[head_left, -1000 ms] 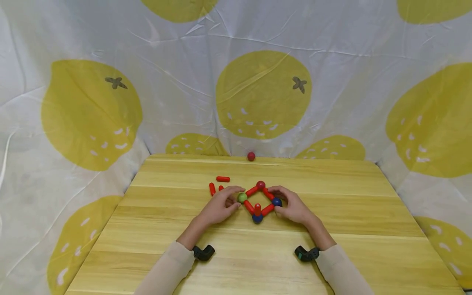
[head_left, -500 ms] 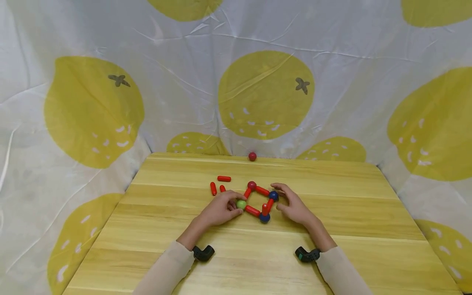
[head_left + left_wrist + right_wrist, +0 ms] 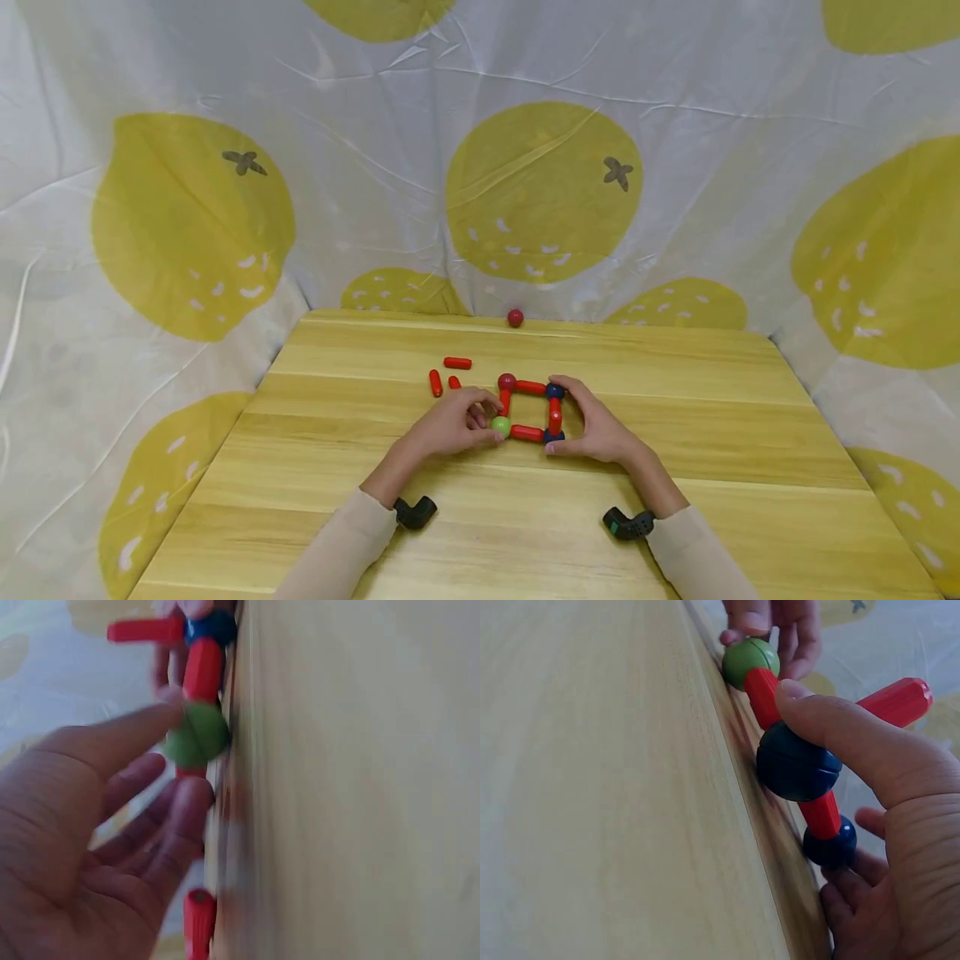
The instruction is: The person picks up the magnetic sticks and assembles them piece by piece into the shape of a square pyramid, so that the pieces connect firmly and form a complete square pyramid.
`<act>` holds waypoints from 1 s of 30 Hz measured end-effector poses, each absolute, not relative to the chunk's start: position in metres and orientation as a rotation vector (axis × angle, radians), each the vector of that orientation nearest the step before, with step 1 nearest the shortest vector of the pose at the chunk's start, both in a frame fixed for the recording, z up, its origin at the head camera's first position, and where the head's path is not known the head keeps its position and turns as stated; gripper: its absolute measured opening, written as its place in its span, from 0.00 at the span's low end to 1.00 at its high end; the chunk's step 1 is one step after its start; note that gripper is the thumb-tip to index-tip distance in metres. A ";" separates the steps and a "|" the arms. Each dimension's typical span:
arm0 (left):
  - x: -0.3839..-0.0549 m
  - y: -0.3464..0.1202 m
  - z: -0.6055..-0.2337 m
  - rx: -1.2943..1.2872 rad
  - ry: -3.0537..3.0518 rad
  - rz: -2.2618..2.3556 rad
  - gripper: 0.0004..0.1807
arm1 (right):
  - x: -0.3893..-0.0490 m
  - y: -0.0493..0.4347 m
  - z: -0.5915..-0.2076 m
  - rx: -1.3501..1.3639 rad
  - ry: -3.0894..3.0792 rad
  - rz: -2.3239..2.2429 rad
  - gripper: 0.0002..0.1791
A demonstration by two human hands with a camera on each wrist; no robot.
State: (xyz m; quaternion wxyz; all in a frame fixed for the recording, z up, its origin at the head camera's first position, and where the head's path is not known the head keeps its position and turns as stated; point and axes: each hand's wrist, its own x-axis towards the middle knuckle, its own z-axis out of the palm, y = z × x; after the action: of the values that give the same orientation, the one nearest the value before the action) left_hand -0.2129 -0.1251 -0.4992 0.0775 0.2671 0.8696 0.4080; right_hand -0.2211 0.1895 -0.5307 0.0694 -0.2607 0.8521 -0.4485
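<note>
A square of magnetic building rods and balls lies on the table, its red rods [image 3: 527, 433] joining a green ball [image 3: 501, 427], a dark red ball [image 3: 507, 382] and two blue balls [image 3: 554, 391]. One more red rod [image 3: 897, 703] stands up from the near blue ball [image 3: 799, 761]. At the near left corner, my left hand [image 3: 452, 423] pinches around the green ball, thumb against it in the left wrist view. My right hand [image 3: 600, 425] spans the right side, thumb on the near blue ball and fingertips at the far one.
Several loose red rods [image 3: 457, 363] lie left of the square, one partly behind the left hand. A single dark red ball [image 3: 515, 317] sits at the wooden table's [image 3: 645, 533] back edge, before a lemon-print cloth [image 3: 375, 192].
The square has turned counterclockwise from a diamond, so its sides now line up with the table. My right hand has come in around both blue balls; my left has closed around the green ball.
</note>
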 end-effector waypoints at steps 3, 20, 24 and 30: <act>-0.221 -0.137 -0.491 0.676 2.723 1.262 0.21 | -0.221 0.189 -0.531 -0.752 2.575 -1.343 0.65; -0.239 -0.183 -0.494 -0.031 2.931 1.226 0.24 | -0.220 0.187 -0.532 -0.703 2.577 -1.349 0.66; -0.238 -0.186 -0.492 -0.079 2.905 1.214 0.24 | -0.220 0.188 -0.534 -0.696 2.591 -1.340 0.65; -0.234 -0.192 -0.489 0.018 2.851 1.284 0.25 | -0.220 0.190 -0.534 -0.721 2.585 -1.359 0.63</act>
State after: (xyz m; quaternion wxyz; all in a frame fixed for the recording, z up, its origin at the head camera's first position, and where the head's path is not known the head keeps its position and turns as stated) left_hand -0.2340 -0.1924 -0.4891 0.0075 0.0059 0.9118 0.4106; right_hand -0.2197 0.1903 -0.5339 0.0667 -0.2391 0.8573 -0.4509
